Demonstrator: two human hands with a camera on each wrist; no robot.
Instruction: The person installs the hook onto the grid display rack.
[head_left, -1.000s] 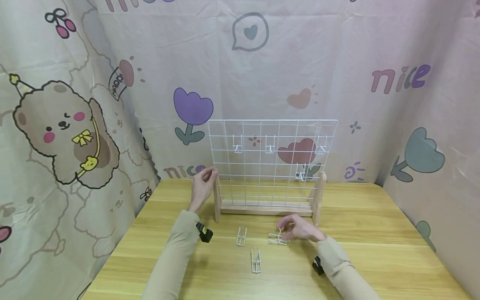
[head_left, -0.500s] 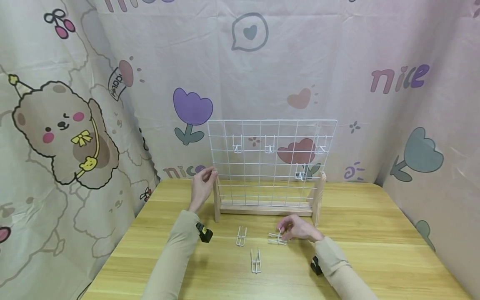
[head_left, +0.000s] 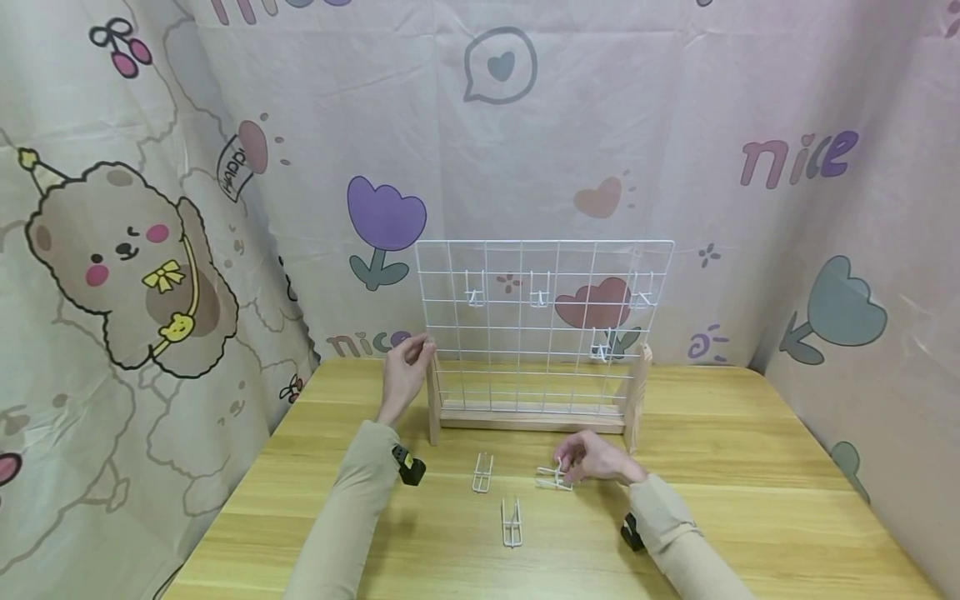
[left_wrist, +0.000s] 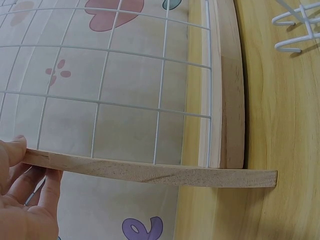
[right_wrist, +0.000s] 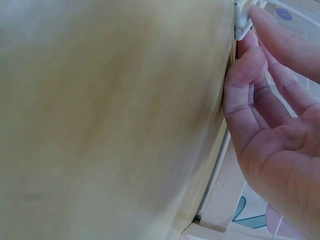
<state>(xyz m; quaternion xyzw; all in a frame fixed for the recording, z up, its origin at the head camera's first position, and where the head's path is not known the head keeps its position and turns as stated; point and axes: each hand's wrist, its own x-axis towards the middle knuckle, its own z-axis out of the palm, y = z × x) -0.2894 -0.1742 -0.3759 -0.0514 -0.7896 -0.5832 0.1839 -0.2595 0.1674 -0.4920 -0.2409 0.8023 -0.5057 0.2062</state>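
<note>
A white wire grid panel [head_left: 558,241] stands upright in a wooden stand [head_left: 532,419]. My left hand [head_left: 403,379] grips the top of the stand's left post [head_left: 432,408]; the left wrist view shows thumb and fingers [left_wrist: 51,192] on either side of the wood. On the table in front, my right hand [head_left: 597,458] pinches the near end of a white wire hook [head_left: 552,477] lying on its side. In the right wrist view that hook [right_wrist: 242,25] is mostly cut off at the top, between thumb and fingertips.
Two more white wire hooks lie on the wooden table [head_left: 720,450], one hook [head_left: 483,473] left of centre and another hook [head_left: 512,523] nearer me. Several hooks, such as the top middle hook [head_left: 540,290], hang on the grid. A printed curtain [head_left: 637,125] surrounds the table.
My right wrist and sleeve have shifted very slightly left, the fingers staying at the same hook. My left hand has not moved.
</note>
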